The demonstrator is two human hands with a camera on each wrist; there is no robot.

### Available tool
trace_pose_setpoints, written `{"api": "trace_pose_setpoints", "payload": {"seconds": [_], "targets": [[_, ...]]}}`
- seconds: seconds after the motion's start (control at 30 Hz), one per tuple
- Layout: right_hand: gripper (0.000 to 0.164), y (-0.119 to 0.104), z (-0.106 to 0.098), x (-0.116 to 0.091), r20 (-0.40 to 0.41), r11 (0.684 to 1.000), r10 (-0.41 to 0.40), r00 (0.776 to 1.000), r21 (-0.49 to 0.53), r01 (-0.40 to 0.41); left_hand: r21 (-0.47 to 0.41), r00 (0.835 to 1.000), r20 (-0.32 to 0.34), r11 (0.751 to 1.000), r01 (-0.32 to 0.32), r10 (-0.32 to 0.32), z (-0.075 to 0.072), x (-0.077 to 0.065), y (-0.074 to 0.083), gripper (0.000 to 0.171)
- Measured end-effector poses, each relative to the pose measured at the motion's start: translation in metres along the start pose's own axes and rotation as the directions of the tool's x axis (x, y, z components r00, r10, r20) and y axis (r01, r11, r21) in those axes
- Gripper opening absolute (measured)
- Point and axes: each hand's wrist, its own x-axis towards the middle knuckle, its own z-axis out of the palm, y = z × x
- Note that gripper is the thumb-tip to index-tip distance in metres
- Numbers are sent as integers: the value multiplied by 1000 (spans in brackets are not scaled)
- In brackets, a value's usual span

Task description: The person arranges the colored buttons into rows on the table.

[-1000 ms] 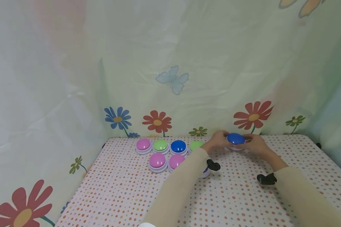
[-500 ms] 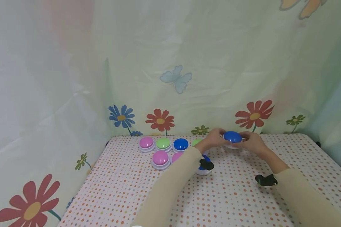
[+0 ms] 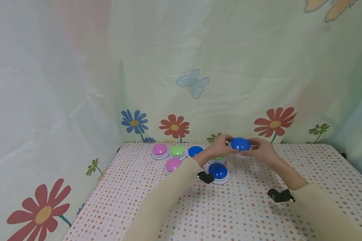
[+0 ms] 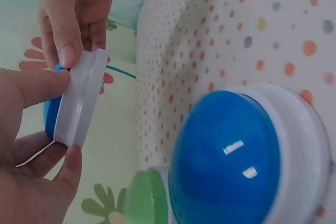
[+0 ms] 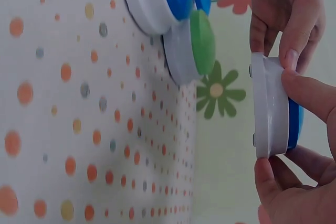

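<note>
A push button with a blue dome and white base (image 3: 240, 144) is held up off the table between both hands. My left hand (image 3: 221, 147) grips its left side and my right hand (image 3: 263, 152) grips its right side. In the right wrist view its white base (image 5: 270, 106) stands edge-on, with the thumbs near the dome. Another blue button (image 3: 218, 171) sits on the table below my left wrist. A green button (image 3: 218, 158) behind it is partly covered by my left hand.
Left of my left forearm stand a pink button (image 3: 160, 149), a green one (image 3: 177, 150), a blue one (image 3: 195, 151) and a front pink one (image 3: 173, 164). My sleeve partly hides some. Behind the dotted table (image 3: 117, 201) hangs a flowered cloth (image 3: 151, 87).
Both hands have carried the blue button a little left and up, toward the grouped buttons. The left forearm has swung left, uncovering the front blue button. The head view has shifted slightly.
</note>
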Motion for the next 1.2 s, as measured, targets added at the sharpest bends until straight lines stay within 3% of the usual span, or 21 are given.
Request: {"api": "trace_pose_setpoints", "payload": {"seconds": [0.23,0.33,0.57,0.83,1.2], "targets": [[85,-82,8,-30,69,998,-18,997,57,14,-12,999,-27,999,31,-31,-20,-24,-11,60],[82,-102,15,-36,58,999,-37,998,33,35,-31,999,-34,999,36,-37,-30,-34,-14,58],[73,-175,19,-56,136,996,-25,990,93,12,-55,997,-66,998,25,-29,-54,-59,-23,57],[70,-198,52,-46,177,995,-42,983,98,25,-56,990,-128,997,60,-67,-77,-83,-47,59],[70,-223,97,-37,209,991,-81,975,126,56,20,987,-149,998,64,-61,-114,-115,-75,61]]}}
